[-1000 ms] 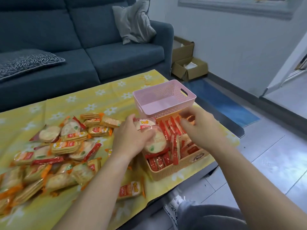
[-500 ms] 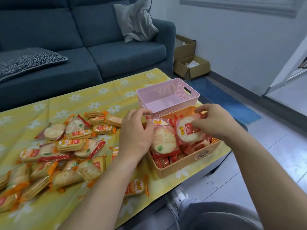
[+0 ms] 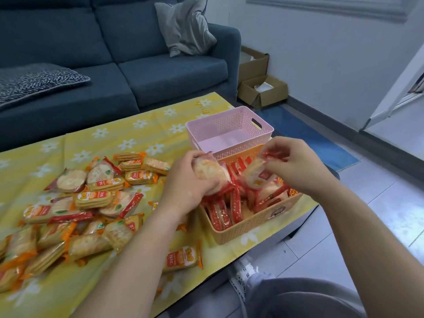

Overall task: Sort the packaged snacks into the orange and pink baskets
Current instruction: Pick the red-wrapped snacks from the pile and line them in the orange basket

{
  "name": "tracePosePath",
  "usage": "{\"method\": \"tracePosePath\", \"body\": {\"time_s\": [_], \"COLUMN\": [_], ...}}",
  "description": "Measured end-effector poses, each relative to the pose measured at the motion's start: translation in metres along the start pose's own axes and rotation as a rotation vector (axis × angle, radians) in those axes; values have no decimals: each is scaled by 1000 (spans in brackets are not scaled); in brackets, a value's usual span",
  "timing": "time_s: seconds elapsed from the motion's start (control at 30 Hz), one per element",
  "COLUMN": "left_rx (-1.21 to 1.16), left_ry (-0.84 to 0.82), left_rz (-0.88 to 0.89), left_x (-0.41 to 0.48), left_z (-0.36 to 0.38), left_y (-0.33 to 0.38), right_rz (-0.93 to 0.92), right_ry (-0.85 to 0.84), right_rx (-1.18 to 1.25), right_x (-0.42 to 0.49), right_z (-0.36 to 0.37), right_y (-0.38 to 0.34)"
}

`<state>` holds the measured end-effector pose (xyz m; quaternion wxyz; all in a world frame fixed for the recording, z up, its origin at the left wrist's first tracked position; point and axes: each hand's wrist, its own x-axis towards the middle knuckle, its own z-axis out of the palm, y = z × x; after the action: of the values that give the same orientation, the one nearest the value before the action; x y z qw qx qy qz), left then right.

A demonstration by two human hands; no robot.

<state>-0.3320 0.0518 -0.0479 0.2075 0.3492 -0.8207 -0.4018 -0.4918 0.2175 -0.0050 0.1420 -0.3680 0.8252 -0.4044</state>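
The near packet, by the cloth's front edge, has a red label whose figures, seen upside down, read roughly "15L"; the yellow logo beside them is too small to read. A heap packet shows the same "15L". The sticker on the orange basket and the cloth's gold script cannot be read.

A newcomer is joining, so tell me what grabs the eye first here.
Mid-frame, the left hand grips one pack and the right hand pinches another over the orange basket, crammed with red wrappers. Behind it, the pink basket looks empty. A pile of snacks sprawls across the yellow cloth at left.
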Motion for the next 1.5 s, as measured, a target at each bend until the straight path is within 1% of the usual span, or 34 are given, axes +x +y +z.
{"method": "tracePosePath", "body": {"time_s": [0.03, 0.1, 0.23, 0.3, 0.4, 0.47, 0.5, 0.53, 0.6, 0.67, 0.8, 0.83, 0.9, 0.93, 0.97, 1.0, 1.03, 1.1, 1.13, 1.17, 1.2, 1.23, 1.27, 1.33, 1.37, 1.43, 1.5], "left_rx": [-96, -233, -277, -315, -413, -435, -434, -433, -446, -474, -561, -586, -614, -617, -621, -623, -616, -589, -591, -602, -610, -597, -557, -446, -414, -413, -407], "left_ry": [29, 58, 63, 81, 126, 136, 137, 137, 140, 154, 185, 182, 169, 158, 142, 126, 108, 56, 25, -7, -33, -42, -37, -41, -47, -66, -63], "left_rz": [-50, -117, -143, -179, -242, -251, -250, -249, -249, -248, -299, -317, -340, -333, -314, -289, -258, -187, -153, -122, -89, -44, 14, 150, 205, 263, 258], "left_x": [0, 0, 0, 0, 1, 1, 1, 0, -1, -3, -2, -1, -1, -2, -3, -3, -4, -5, -6, -6, -7, -7, -7, -7, -6, -5, -4], "left_z": [-1, -2, 1, 3, 0, -2, -3, -3, -3, -4, -6, -6, -5, -4, -3, -1, 1, 6, 10, 14, 18, 22, 25, 30, 32, 37, 42], "left_y": [-2, -4, -5, -6, -5, -4, -4, -4, -2, 1, 4, 5, 5, 5, 6, 7, 8, 13, 15, 18, 21, 24, 26, 29, 30, 31, 30], "right_rz": [-36, -110, -188, -216, -281, -312, -320, -328, -330, -293, -249, -229, -171, -146, -131, -111, -89, -46, -11, 46, 112, 150, 137, 23, -32, -89, -83], "right_ry": [-42, -124, -220, -207, -117, -19, 6, -4, -104, -175, -210, -249, -403, -462, -471, -425, -324, -66, 6, 18, 4, -7, -6, -9, -41, -132, -182], "right_rx": [3, -67, -210, -247, -233, -181, -181, -208, -304, -344, -373, -399, -474, -490, -482, -450, -384, -164, -12, 132, 214, 222, 173, 76, 57, -4, -104], "right_x": [1, 1, -1, -4, -6, -7, -8, -8, -9, -9, -11, -11, -14, -14, -13, -11, -10, -5, -3, -3, -2, -1, 0, 1, 1, -1, -1], "right_z": [-3, -5, 1, 9, 16, 16, 16, 17, 21, 22, 23, 28, 39, 43, 42, 37, 31, 19, 15, 12, 10, 9, 6, 0, -4, -10, -10], "right_y": [0, -1, -3, -3, -2, 1, 1, 2, 2, 3, 3, 3, 4, 5, 5, 3, 1, -1, -4, -7, -10, -10, -10, -7, -7, -7, -4]}}
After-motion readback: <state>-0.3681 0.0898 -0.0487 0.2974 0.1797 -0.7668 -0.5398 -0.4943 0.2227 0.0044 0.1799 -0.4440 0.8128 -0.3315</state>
